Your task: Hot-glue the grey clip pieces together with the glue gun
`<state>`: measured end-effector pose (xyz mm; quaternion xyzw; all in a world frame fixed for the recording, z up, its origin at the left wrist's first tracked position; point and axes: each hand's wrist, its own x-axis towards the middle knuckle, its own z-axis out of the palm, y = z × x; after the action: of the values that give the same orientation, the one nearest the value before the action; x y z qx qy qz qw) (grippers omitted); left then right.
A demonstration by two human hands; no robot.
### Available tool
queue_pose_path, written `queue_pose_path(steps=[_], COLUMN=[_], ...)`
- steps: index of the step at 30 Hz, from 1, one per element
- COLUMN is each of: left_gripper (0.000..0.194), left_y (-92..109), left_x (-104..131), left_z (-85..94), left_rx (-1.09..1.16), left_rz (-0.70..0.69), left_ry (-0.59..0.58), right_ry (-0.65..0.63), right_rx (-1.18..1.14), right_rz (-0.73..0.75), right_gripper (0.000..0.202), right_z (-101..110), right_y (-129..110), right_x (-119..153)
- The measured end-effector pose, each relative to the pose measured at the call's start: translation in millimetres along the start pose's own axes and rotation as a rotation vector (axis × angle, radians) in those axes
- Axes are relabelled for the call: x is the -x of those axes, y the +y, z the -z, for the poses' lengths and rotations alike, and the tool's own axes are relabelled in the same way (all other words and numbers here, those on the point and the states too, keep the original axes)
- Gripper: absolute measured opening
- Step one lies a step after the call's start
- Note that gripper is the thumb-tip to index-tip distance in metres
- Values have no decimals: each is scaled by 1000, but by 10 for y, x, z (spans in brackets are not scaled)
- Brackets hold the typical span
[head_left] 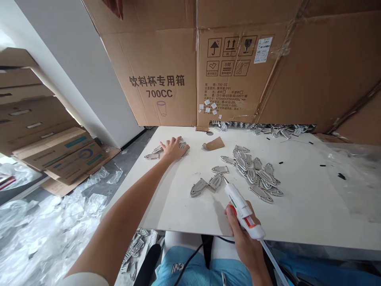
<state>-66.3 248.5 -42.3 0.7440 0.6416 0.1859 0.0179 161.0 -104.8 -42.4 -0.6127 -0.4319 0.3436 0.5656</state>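
Note:
My right hand (242, 226) is wrapped round a white hot glue gun (240, 203) with a red trigger, its nozzle pointing up and left. Near the nozzle tip lie a few grey, boat-shaped plastic pieces (199, 186). My left hand (172, 149) reaches to the far left of the table, fingers spread over a small group of similar grey pieces (152, 156); its palm hides some of them. A larger heap of the grey pieces (253, 169) sits right of the glue gun's tip.
Tall cardboard boxes (166, 51) wall off the back of the white table (178, 206). A torn cardboard scrap (213, 143) and small black bits (341, 176) lie on top. Clear plastic wrap (354, 174) covers the right side. More grey pieces (135, 248) sit below the front edge.

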Motion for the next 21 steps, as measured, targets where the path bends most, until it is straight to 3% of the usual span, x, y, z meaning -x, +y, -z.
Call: queue_pose_path(steps=[6, 12, 21], left_gripper=[64, 60, 78], left_y=[-58, -209, -143], left_x=[124, 349, 469], left_z=[144, 307, 417], left_rx=[-41, -91, -63], left_rz=[122, 148, 187], left_ry=[20, 46, 60], right_ry=[27, 13, 39], right_rx=[17, 16, 12], right_rz=[44, 64, 33], right_gripper=[44, 45, 42], right_z=[5, -2, -30], right_y=[11, 33, 5], right_x=[-15, -24, -11])
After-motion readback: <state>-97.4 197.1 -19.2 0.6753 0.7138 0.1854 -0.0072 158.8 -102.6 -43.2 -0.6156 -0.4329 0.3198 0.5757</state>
